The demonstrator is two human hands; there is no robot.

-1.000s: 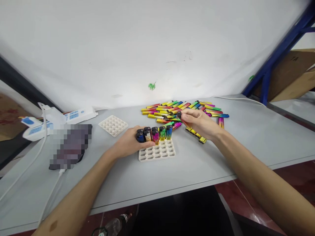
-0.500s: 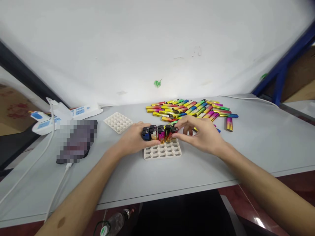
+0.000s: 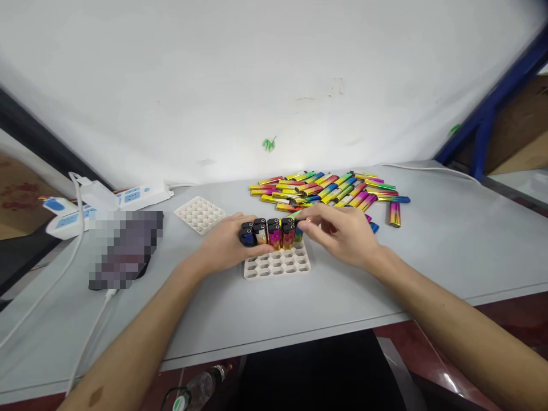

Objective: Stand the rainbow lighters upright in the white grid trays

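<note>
left hand (image 3: pixel 222 246): fingers half-curled, resting against left end of upright lighter row (image 3: pixel 269 231) in white tray (image 3: pixel 277 267), clasping nothing. right hand (image 3: pixel 345 234): fingertips pinched on rightmost lighter (image 3: pixel 298 233) of that row. loose lighter pile (image 3: pixel 325 190) lies behind.

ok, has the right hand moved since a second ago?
Yes. Against the white tray, the right hand came leftward off the loose lighter pile; its fingers now meet the right end of the standing lighters.
</note>
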